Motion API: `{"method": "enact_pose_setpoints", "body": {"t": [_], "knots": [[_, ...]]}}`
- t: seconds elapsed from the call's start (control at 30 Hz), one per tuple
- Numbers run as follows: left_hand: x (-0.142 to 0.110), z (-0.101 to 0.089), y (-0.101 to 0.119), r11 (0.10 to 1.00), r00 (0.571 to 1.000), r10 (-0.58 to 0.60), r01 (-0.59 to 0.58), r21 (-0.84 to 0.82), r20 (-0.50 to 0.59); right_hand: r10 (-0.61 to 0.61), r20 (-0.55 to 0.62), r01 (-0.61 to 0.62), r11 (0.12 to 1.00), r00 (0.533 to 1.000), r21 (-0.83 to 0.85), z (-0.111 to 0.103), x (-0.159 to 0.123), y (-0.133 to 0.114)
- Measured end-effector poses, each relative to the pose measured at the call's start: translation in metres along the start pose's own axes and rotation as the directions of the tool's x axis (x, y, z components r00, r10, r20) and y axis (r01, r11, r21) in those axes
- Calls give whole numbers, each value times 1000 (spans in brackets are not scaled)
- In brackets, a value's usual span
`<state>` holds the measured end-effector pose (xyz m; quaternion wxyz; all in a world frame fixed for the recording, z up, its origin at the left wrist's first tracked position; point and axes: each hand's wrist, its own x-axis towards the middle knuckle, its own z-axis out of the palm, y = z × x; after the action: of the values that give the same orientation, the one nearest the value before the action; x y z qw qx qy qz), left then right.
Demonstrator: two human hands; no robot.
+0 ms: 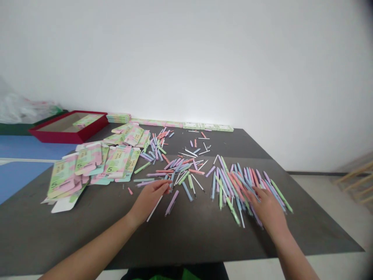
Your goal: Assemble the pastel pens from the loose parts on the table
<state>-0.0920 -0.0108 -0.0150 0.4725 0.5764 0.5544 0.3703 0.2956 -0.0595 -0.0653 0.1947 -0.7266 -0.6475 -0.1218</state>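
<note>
My left hand (150, 198) is low over the near left edge of a loose pile of pastel pen parts (177, 165). Its thumb and fingers are closed together beside a bluish pen piece; what they pinch, if anything, is too small to make out. To the right lies a bunch of pastel pens (230, 182) in purple, green, blue and coral. My right hand (268, 210) touches the near right side of this bunch, its fingers slightly apart on the pens. Between the hands, a purple pen (171, 203) and a thin white refill (154, 209) rest on the dark table (198, 237).
Flat printed cartons (119, 163) marked 5 lie in heaps at the left. Behind them stands a red box (70, 134) with cartons inside. A row of packed cartons (157, 122) lines the wall. Thin white refills (190, 153) are scattered mid-table. Wooden bars (357, 179) show far right.
</note>
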Motion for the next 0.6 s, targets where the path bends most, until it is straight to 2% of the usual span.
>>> {"method": "enact_pose_setpoints", "body": {"t": [0.07,0.13,0.27,0.33,0.43,0.6], "knots": [[3,-7,-2,966,995,83,-70,249,-45,-55,11,54,994,998,96,-7,8,-20],[3,-8,-5,879,987,162,-136,458,-19,-109,54,96,974,993,205,-15,17,-50],[-7,3,-8,734,976,188,-212,646,107,-240,268,146,933,933,329,-24,32,-117],[-12,8,-8,683,976,167,-219,697,142,-290,381,192,942,878,275,-23,37,-145],[-17,12,-8,621,982,120,-188,761,144,-240,528,221,970,815,98,-15,40,-174],[-22,19,-11,607,987,53,-151,780,150,-162,589,194,981,792,10,4,41,-191]]}}
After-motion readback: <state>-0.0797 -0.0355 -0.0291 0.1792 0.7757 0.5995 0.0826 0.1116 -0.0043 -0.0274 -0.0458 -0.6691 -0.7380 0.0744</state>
